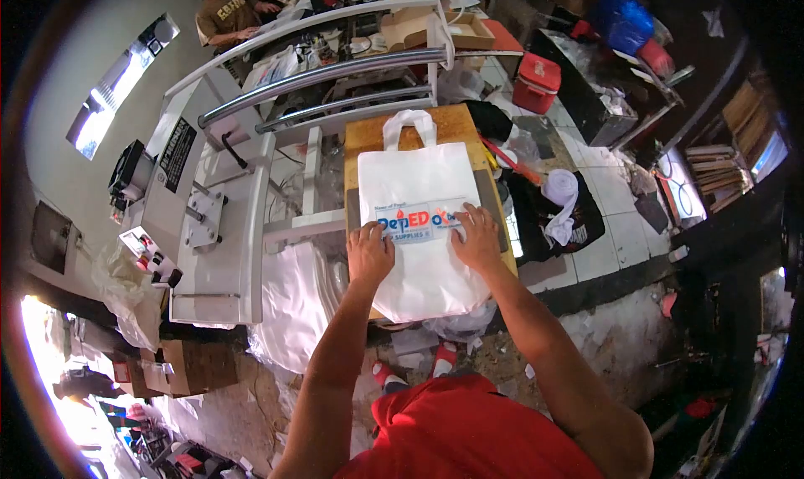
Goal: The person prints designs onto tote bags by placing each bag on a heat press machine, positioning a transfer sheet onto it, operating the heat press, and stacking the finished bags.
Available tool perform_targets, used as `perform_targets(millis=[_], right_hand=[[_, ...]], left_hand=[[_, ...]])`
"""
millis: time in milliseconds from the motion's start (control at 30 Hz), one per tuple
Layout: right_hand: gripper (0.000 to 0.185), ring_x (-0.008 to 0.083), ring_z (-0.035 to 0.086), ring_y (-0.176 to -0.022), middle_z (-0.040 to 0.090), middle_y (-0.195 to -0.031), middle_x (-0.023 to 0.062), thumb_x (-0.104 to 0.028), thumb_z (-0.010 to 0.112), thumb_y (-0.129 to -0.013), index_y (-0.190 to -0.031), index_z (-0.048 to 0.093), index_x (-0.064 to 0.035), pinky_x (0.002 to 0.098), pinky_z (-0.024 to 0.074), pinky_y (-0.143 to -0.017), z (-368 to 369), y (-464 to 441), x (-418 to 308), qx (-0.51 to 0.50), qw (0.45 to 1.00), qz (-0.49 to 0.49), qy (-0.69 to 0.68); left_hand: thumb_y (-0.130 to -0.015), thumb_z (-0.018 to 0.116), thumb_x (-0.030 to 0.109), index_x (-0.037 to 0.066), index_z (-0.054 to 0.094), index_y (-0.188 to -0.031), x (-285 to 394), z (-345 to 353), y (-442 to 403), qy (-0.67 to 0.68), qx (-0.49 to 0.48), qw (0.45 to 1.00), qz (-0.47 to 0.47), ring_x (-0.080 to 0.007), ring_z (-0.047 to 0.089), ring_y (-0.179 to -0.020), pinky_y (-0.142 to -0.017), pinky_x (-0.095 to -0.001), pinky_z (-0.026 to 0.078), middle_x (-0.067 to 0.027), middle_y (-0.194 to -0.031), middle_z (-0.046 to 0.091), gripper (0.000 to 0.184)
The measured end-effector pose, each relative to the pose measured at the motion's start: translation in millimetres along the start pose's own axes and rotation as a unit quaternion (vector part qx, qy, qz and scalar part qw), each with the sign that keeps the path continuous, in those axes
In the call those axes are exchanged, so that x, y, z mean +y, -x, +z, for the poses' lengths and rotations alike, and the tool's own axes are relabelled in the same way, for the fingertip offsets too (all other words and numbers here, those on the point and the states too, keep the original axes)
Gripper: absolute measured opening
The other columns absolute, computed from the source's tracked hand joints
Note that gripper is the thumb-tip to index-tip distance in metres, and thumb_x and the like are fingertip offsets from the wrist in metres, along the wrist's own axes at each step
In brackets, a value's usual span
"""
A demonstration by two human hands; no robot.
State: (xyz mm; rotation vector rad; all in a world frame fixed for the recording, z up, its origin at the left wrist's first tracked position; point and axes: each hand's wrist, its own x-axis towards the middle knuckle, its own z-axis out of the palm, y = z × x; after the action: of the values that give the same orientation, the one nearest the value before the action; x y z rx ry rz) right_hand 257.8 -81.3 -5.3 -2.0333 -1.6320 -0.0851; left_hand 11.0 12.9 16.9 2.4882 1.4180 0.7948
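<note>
A white tote bag (419,173) lies flat on a wooden board (456,127), its handle loops pointing away from me. Across the middle of the bag sits a printed transfer sheet (414,224) with blue and red lettering. My left hand (371,253) rests at the sheet's left end, its fingers bent down onto the bag. On the sheet's right end, my right hand (476,238) lies with fingers spread. Both hands press from above; I see neither gripping anything.
A grey machine frame with metal bars (327,81) stands left of and behind the board. More white bags (297,299) are stacked at its left. A white fabric roll (559,190) and red cooler box (536,83) are to the right. A person (226,18) is at the far table.
</note>
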Motion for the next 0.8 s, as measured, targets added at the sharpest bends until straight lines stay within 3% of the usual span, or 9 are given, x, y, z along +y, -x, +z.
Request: perform_targets(millis=[233, 467, 633, 800], right_hand=[[0.044, 0.0358, 0.040, -0.136, 0.046, -0.149, 0.0098, -0.028, 0.066, -0.090, -0.131, 0.059, -0.0139, 0.0599, 0.0351, -0.105, 7.4, -0.4, 6.6, 0.016, 1.000, 0.003, -0.011], [0.043, 0.0352, 0.043, -0.134, 0.050, -0.145, 0.0097, -0.027, 0.067, -0.089, -0.129, 0.060, -0.0135, 0.0587, 0.0358, -0.105, 8.8, 0.4, 7.9, 0.046, 0.999, 0.010, -0.027], [0.041, 0.0351, 0.045, -0.132, 0.052, -0.141, 0.0131, -0.024, 0.068, -0.088, -0.127, 0.062, -0.0116, 0.0567, 0.0369, -0.105, 1.0, -1.6, 5.1, 0.040, 0.998, 0.015, -0.042], [0.042, 0.0353, 0.045, -0.131, 0.052, -0.139, 0.0138, -0.023, 0.068, -0.087, -0.127, 0.062, -0.0103, 0.0556, 0.0369, -0.105, 0.6, -0.5, 3.0, 0.052, 0.997, 0.015, -0.046]], left_hand=[[-0.094, 0.060, 0.023, 0.005, 0.065, -0.128, -5.5, 10.3, 5.3, -0.037, 0.010, 0.999, 0.009, -0.0352, 0.051, -0.125, -0.111, -0.0483, 0.037, -0.0119, -0.138, 0.059, 0.039], [-0.094, 0.063, 0.017, 0.003, 0.060, -0.128, -11.8, 16.0, 1.3, 0.028, 0.033, 0.999, 0.009, -0.0385, 0.052, -0.125, -0.107, -0.0498, 0.041, -0.0156, -0.137, 0.059, 0.038], [-0.091, 0.064, 0.013, 0.001, 0.065, -0.118, -15.1, 18.7, 1.9, 0.031, 0.042, 0.999, 0.011, -0.0394, 0.055, -0.121, -0.107, -0.0475, 0.041, -0.0187, -0.133, 0.061, 0.030], [-0.090, 0.064, 0.016, 0.001, 0.066, -0.118, -14.6, 18.6, 3.2, 0.037, 0.039, 0.999, 0.002, -0.0379, 0.053, -0.123, -0.109, -0.0471, 0.039, -0.0183, -0.134, 0.061, 0.032]])
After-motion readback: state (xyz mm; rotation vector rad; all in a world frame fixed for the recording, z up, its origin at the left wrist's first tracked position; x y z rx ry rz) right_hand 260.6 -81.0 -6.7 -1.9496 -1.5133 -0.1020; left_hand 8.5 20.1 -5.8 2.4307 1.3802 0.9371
